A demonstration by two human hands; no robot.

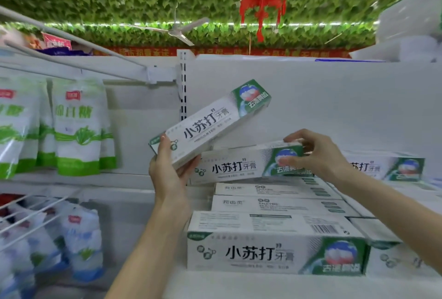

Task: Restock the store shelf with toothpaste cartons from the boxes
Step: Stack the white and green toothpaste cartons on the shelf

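while left hand [170,168] grips a tilted toothpaste carton [206,126], right hand [317,154] pinches second carton [235,167] atop shelf stack [275,205]

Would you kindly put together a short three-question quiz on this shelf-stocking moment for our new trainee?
1. True or false: the left hand holds the tilted carton by its lower end.
2. Which part of the second carton does the right hand pinch? A) its green-printed end B) its middle C) its white end
3. Fill in: the white-and-green bags hang to the ____ of the stacked cartons.
Key: 1 true; 2 A; 3 left.
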